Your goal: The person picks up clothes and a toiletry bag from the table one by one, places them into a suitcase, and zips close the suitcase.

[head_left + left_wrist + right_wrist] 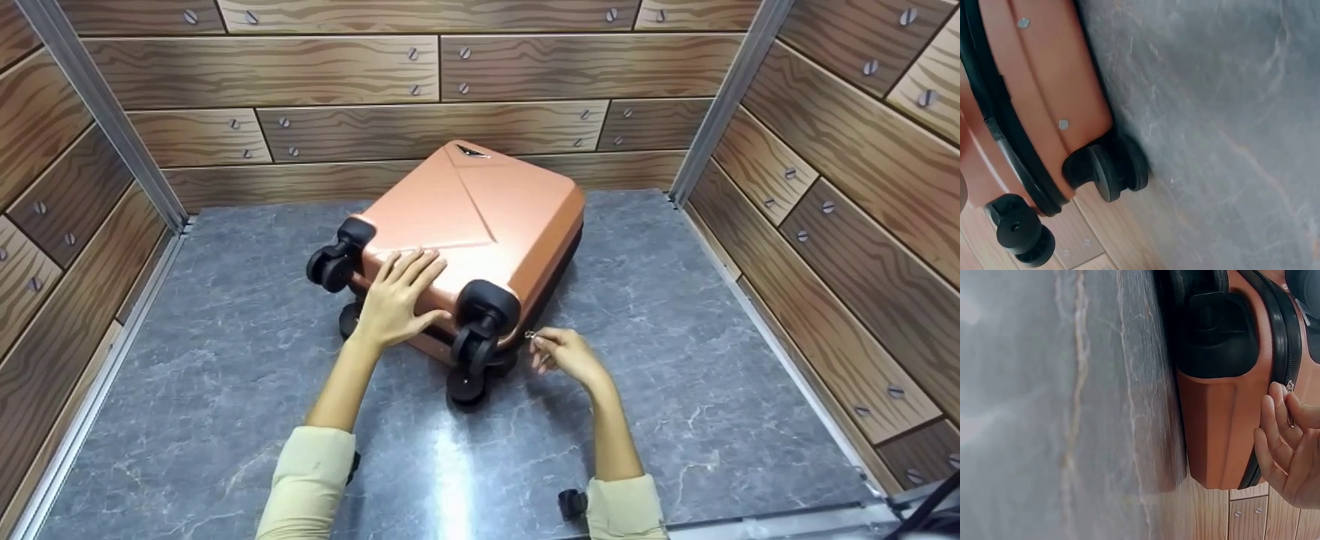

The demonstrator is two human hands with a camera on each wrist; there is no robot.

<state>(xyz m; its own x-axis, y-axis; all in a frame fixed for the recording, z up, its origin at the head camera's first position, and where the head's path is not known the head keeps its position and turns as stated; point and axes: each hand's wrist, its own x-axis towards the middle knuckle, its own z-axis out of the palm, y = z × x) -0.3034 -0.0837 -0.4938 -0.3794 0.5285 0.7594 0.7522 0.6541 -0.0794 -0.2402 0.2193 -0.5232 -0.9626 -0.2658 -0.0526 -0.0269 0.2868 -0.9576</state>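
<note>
An orange hard-shell suitcase [480, 210] lies on its side on the floor, its wheeled end toward me. My left hand [394, 304] rests spread on the shell's near edge, between two black wheels. Close to the near right corner, my right hand [568, 355] pinches a small metal zipper pull [1291, 417] between thumb and fingers. In the right wrist view, the black zipper [1280, 332] runs around the suitcase's side up to that pull. The left wrist view shows the wheeled end with a black wheel [1107, 171]; almost all of the left hand is outside it.
Grey marble-patterned floor [247, 360] surrounds the suitcase. Wood-patterned walls [337, 71] stand at the back, left and right, with metal posts [720, 105] in the corners. A black cable [930, 502] shows at the lower right.
</note>
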